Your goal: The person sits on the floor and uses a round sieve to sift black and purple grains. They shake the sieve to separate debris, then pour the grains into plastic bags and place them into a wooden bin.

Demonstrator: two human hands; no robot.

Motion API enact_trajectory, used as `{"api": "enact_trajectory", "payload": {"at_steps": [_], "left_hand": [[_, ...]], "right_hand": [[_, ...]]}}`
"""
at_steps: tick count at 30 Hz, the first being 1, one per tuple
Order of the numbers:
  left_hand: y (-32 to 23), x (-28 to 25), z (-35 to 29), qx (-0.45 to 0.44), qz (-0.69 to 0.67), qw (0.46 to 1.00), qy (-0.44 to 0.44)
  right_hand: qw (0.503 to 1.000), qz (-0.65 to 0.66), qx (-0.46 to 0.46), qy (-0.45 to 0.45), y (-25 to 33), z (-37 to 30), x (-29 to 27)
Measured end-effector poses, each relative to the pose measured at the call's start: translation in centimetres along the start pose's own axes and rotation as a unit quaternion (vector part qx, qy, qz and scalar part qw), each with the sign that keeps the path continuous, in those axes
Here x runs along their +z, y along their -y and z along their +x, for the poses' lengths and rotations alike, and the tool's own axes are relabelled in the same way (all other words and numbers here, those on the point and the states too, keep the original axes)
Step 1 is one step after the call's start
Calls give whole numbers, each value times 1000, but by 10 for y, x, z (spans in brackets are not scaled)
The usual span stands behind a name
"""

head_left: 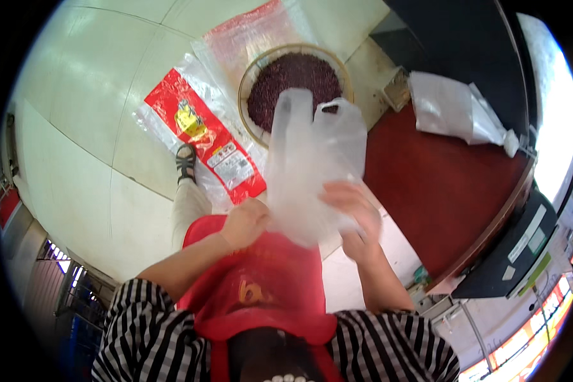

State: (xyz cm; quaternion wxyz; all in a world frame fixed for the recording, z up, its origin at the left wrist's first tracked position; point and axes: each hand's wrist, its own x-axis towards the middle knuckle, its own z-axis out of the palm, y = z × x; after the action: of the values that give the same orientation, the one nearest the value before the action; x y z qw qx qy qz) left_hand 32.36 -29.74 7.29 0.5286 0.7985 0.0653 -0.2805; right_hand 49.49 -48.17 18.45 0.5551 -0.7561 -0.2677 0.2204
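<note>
A translucent white plastic bag (309,162) stretches out in front of my red apron, its two handle loops pointing away from me. My left hand (247,223) is closed, pinching the bag's near left edge. Across the bag's near right side lies my right hand (355,213); motion smears its fingers, so I cannot see whether they grip the plastic. Beyond the bag, a round shallow basket (242,95) on the floor holds many small dark reddish-purple beans (293,79). The bag covers the basket's near edge.
Left of the basket lies a red and clear printed plastic bag (204,137), beside my sandalled foot (185,162). Another printed clear bag (248,35) lies behind it. At right is a dark red surface (436,191) with a white plastic bag (455,108) near dark panels.
</note>
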Motion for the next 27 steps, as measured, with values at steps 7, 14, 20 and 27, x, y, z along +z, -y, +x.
{"api": "enact_trajectory", "payload": {"at_steps": [7, 14, 20, 27], "left_hand": [[77, -28, 9, -263, 47, 959, -90], [75, -23, 101, -295, -133, 946, -32], [72, 23, 144, -200, 286, 936, 45], [60, 49, 173, -339, 171, 921, 91]], "right_hand": [[984, -69, 115, 118, -21, -26, 85], [971, -99, 133, 173, -63, -56, 184], [973, -111, 111, 172, -80, -72, 230], [823, 416, 379, 79, -80, -84, 278]]}}
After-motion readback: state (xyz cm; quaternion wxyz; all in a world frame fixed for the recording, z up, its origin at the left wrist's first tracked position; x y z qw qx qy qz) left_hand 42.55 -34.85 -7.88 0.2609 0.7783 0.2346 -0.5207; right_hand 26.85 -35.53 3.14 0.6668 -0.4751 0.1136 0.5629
